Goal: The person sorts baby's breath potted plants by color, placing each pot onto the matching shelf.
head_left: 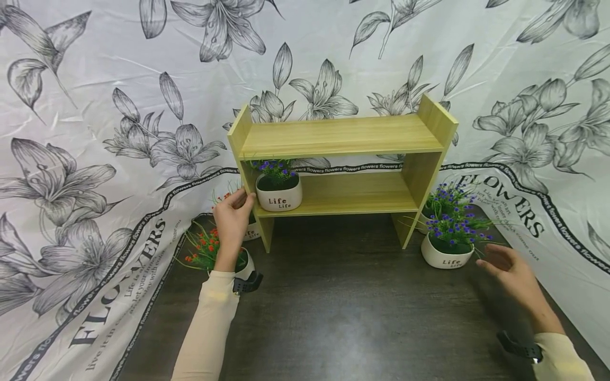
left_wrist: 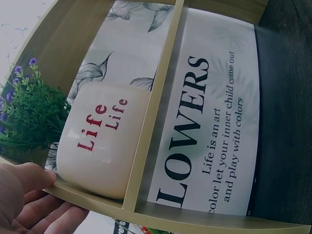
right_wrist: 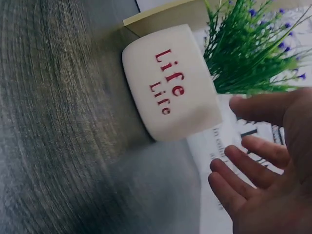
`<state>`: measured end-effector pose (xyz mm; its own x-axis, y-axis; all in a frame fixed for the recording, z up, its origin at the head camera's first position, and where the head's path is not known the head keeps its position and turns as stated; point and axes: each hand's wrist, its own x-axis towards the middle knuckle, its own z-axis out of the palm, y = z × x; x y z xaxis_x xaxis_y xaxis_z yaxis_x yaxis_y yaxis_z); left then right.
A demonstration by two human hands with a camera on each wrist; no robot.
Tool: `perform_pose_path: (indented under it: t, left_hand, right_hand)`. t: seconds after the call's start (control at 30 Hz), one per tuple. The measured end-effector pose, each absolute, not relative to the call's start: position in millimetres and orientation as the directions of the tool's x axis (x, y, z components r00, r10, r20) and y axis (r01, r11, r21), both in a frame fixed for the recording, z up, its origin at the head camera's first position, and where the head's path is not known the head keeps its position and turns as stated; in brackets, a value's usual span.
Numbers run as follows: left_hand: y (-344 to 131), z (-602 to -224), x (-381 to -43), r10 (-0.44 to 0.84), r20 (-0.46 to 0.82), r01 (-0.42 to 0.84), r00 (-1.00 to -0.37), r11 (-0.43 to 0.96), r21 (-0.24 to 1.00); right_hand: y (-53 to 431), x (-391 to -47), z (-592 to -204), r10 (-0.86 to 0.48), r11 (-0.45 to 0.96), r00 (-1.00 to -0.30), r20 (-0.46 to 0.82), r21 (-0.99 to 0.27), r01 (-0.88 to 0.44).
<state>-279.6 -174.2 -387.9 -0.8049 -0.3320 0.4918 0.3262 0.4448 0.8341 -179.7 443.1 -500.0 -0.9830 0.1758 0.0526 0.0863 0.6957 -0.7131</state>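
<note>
A light wooden shelf (head_left: 333,138) with two boards stands on the dark table. On its lower board, at the left end, sits a white flowerpot (head_left: 279,197) lettered "Life", with purple flowers. My left hand (head_left: 233,214) holds the shelf's left side panel beside that pot; in the left wrist view the thumb (left_wrist: 36,176) lies at the panel's edge, with the fingers on its outer side. To the right of the shelf stands another purple-flowered pot (head_left: 447,255). My right hand (head_left: 512,275) is just right of it, fingers spread and loosely bent, holding nothing.
Left of the shelf, partly behind my left arm, are a pot with red-orange flowers (head_left: 245,267) and another pot (head_left: 252,232) behind it. A further purple-flowered pot (head_left: 422,224) stands at the back right. Flower-printed cloth (head_left: 157,143) surrounds the table (head_left: 333,296).
</note>
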Motion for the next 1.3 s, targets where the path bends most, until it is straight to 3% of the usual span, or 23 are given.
perform_pose_path:
  t: [0.3,0.57,0.77,0.9,1.13,1.3]
  left_hand:
    - [-174,-389,-281,-0.334,0.497,0.328,-0.801,0.45,0.831]
    - [-174,-387,-279,-0.334,0.498,0.329,-0.8,0.45,0.831]
    - [-175,-389,-280,-0.331,0.506,0.341,-0.797,0.444,0.829]
    - [-175,-391,-282,-0.327,0.51,0.345,-0.795,0.447,0.825]
    - [-176,-391,-280,-0.329,0.497,0.335,-0.803,0.441,0.833]
    - [-176,-391,-282,-0.333,0.499,0.337,-0.8,0.439,0.833]
  right_hand:
    - [444,-201,-514,0.069,0.582,-0.996,-0.058,-0.809,0.087]
    - [434,-218,-524,0.001,0.515,-1.0,-0.009,-0.857,0.008]
    - [426,-222,-529,0.037,0.546,-0.999,-0.021,-0.837,0.038]
    - [422,-224,-534,0.071,0.579,-0.997,0.036,-0.815,0.012]
    - [420,-230,-545,0.055,0.617,-0.966,0.251,-0.769,-0.165]
    - [419,-232,-547,0.071,0.619,-0.951,0.302,-0.76,-0.195]
